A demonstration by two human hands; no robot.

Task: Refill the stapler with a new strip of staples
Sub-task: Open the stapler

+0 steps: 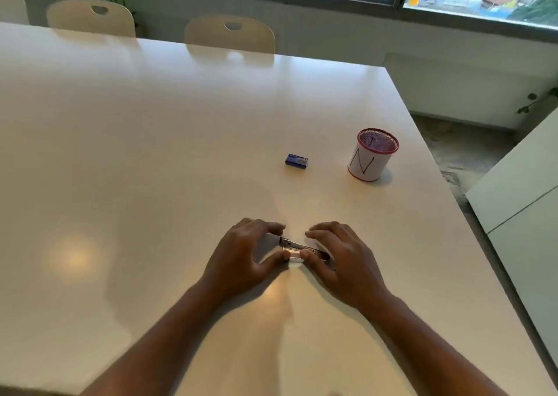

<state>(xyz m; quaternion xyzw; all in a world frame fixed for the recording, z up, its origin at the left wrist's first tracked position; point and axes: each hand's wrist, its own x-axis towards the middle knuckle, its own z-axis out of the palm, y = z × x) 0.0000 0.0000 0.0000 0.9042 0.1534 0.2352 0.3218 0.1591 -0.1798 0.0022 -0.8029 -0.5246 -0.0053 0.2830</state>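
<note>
A small metal stapler (297, 248) lies on the white table (151, 154), near the front, between both hands. My left hand (241, 253) grips its left end with thumb and fingers. My right hand (341, 255) holds its right end, thumb touching the near side. The hands hide much of the stapler, so I cannot tell whether it is open. A small blue staple box (296, 161) lies shut on the table, farther back and apart from both hands.
A red mesh pen cup (372, 154) wrapped in white paper stands at the right, behind the hands. The table's right edge runs diagonally close to it. Cream chairs (230, 38) line the far side, under a window.
</note>
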